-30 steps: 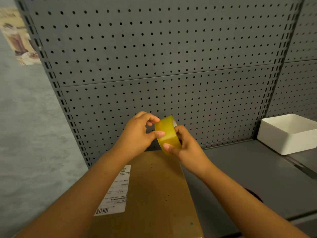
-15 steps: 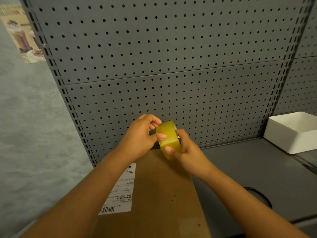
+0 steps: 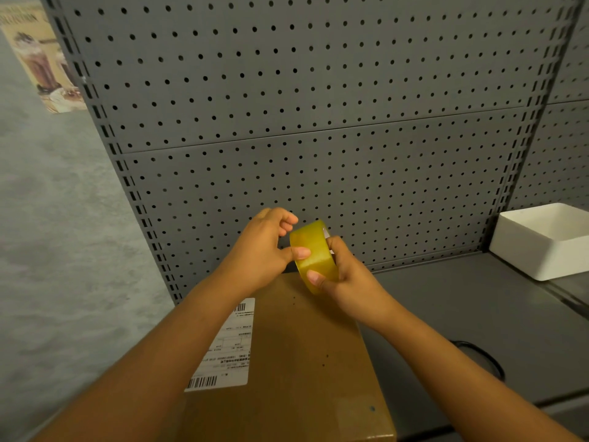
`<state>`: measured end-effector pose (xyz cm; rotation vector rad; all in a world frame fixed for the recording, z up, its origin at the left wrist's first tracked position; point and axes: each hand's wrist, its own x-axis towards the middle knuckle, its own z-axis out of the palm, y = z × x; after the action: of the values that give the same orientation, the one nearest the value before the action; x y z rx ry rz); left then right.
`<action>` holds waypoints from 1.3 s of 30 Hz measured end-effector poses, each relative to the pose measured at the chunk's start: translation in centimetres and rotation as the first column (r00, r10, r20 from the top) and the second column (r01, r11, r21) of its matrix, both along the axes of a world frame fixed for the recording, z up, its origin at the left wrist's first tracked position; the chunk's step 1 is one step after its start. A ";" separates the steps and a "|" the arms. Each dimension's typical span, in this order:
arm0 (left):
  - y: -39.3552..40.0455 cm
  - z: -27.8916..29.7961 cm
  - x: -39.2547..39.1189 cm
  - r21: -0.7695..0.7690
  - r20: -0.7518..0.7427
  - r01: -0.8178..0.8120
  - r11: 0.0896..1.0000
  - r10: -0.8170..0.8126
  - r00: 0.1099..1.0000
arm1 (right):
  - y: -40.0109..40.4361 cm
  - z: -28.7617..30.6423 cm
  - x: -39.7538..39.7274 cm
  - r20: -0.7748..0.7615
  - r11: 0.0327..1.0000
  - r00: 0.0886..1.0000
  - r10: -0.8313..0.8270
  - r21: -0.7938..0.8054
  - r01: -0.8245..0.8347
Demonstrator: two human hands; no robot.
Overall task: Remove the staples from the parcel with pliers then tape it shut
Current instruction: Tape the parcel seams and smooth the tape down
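Right hand (image 3: 345, 275) gripping tape roll (image 3: 314, 255); left hand (image 3: 264, 250) thumb pressing its face, hunting the end; below both, parcel (image 3: 296, 362) apparently staple-free, untaped.

Both forearms were bare to the frame's lower edge; no sleeves showed. The left hand (image 3: 259, 250) and right hand (image 3: 345, 275) were ungloved, with no rings, watch or bands seen. Fingernails were short, pale and unpainted.

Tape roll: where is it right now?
Head view, centre: the tape roll is held in the right hand, left hand thumb on it, above the parcel far edge.
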<state>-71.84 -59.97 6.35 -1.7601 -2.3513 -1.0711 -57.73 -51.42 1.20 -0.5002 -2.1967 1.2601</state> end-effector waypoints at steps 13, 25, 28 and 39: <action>-0.3 -0.1 0.6 0.009 -0.035 -0.052 0.999 0.052 0.998 | -0.1 -0.2 0.4 -0.032 0.997 0.999 0.022 -0.070 -0.025; -0.6 0.9 0.8 -0.047 -0.057 -0.003 0.999 0.000 0.998 | -0.2 0.0 0.5 0.001 0.999 0.999 0.037 -0.030 -0.037; -0.7 1.2 0.5 -0.067 -0.026 0.029 0.997 -0.031 0.999 | -0.2 -0.1 0.5 0.011 0.999 0.999 0.036 -0.009 -0.036; 0.1 0.3 1.3 0.029 -0.013 0.057 0.998 -0.057 0.998 | 0.4 -0.2 0.4 -0.030 0.995 0.999 0.044 -0.088 -0.047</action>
<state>-70.50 -59.82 6.66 -1.8292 -2.2796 -1.0925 -57.29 -50.99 0.99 -0.4661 -2.1474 1.3852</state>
